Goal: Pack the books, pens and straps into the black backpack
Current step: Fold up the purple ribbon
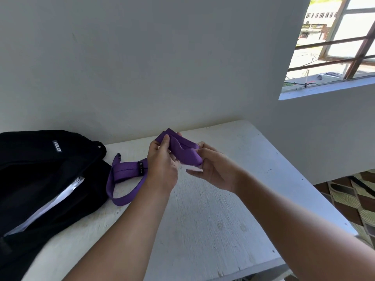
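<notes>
A purple strap (183,150) is held above the white table (203,209), partly folded into a bundle between both hands. My left hand (161,167) pinches its left end; my right hand (213,169) grips the folded part from the right. The strap's loose tail (125,173) trails down onto the table beside the black backpack (40,179). The backpack lies open at the left edge, with white pages of a book (50,203) showing in its opening. No pens are visible.
A white wall runs behind the table. A barred window (332,47) is at the upper right. Patterned floor tiles (357,199) show past the table's right edge.
</notes>
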A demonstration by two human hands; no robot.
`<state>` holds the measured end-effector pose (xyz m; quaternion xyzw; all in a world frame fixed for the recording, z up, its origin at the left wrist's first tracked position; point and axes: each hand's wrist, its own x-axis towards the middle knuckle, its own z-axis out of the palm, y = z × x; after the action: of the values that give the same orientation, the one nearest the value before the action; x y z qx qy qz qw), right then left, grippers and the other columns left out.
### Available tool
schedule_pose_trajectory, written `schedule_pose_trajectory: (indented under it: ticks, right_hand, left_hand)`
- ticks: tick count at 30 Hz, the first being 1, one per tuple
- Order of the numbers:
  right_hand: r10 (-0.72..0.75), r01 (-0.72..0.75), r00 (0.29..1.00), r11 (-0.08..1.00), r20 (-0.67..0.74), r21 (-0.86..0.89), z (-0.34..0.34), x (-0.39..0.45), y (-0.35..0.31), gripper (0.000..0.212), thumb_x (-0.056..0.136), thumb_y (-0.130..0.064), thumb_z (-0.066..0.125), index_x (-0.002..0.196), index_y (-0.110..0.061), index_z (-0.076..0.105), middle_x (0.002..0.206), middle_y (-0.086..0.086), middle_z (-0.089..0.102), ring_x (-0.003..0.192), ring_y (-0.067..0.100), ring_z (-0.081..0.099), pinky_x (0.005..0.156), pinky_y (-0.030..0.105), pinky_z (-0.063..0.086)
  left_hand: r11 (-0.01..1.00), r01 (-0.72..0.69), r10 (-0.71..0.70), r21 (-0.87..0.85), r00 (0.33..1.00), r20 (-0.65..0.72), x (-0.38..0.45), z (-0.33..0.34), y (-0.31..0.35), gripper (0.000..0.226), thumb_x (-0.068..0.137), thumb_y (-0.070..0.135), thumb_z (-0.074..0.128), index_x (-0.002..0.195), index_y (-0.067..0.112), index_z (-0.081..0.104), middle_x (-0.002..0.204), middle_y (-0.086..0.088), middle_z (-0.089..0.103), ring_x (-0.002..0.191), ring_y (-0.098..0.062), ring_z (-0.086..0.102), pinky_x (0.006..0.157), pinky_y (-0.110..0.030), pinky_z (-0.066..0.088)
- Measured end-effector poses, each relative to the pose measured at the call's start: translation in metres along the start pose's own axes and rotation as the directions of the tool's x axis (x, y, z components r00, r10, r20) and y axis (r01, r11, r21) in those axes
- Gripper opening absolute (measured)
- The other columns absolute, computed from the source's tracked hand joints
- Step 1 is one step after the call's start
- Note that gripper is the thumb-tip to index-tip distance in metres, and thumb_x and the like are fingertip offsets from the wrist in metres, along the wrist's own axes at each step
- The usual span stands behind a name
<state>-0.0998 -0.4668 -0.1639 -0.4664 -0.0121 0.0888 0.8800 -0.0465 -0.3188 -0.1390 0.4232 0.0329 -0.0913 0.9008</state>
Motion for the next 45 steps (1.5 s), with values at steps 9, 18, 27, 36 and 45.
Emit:
schedule_pose_trajectory:
  ticks: [9,18,27,36,45]
  right_hand:
    - [0.036,-0.083,0.974,0.975,-0.222,-0.206,-0.007,-0.009,0.001,0.022,0.088,-0.036,0.078,0.084,-0.019,0.064,0.088,-0.001,0.068,0.078,0.008,0.064,0.083,0.028,0.051]
    - [0.103,-0.056,0.983,0.957,-0.153,0.285,-0.007,-0.014,0.001,0.025,0.092,-0.04,0.069,0.101,-0.016,0.067,0.089,0.003,0.071,0.076,0.016,0.07,0.112,0.047,0.041]
    - [0.055,-0.047,0.986,0.998,-0.16,0.052,-0.017,-0.008,0.015,0.045,0.089,-0.013,0.077,0.129,-0.015,0.056,0.114,0.008,0.073,0.092,0.017,0.072,0.105,0.044,0.051]
    - [-0.012,0.003,0.979,0.999,-0.201,-0.045,-0.014,-0.004,0.018,0.034,0.08,-0.011,0.08,0.111,-0.011,0.065,0.108,0.012,0.075,0.089,0.018,0.075,0.101,0.036,0.055]
    - [0.039,-0.05,0.986,0.997,-0.165,-0.062,-0.016,-0.003,0.02,0.031,0.094,-0.019,0.071,0.125,-0.015,0.073,0.111,0.007,0.073,0.087,0.014,0.07,0.107,0.04,0.047]
  left_hand:
    - [0.998,-0.03,0.031,0.053,0.999,-0.023,0.001,0.0,0.001,0.004,0.107,0.017,0.053,0.103,0.018,0.055,0.099,-0.008,0.079,0.091,-0.02,0.075,0.093,-0.043,0.054]
    - [1.0,-0.012,0.011,-0.012,0.999,-0.037,0.004,0.003,0.003,0.005,0.106,0.015,0.054,0.105,0.019,0.058,0.105,-0.01,0.078,0.098,-0.022,0.075,0.092,-0.039,0.057]
    - [0.999,-0.02,0.018,-0.04,0.998,-0.054,0.006,0.002,0.012,0.006,0.107,0.018,0.052,0.103,0.02,0.056,0.101,-0.011,0.078,0.097,-0.032,0.074,0.104,-0.054,0.051]
    - [0.998,-0.039,0.035,-0.056,0.996,-0.081,0.011,0.001,0.015,0.006,0.107,0.018,0.052,0.108,0.02,0.057,0.109,-0.014,0.077,0.093,-0.029,0.076,0.105,-0.054,0.051]
    - [0.997,-0.051,0.046,-0.061,0.996,-0.082,0.012,-0.004,0.017,0.007,0.108,0.015,0.05,0.108,0.017,0.056,0.099,-0.011,0.078,0.086,-0.025,0.078,0.099,-0.052,0.055]
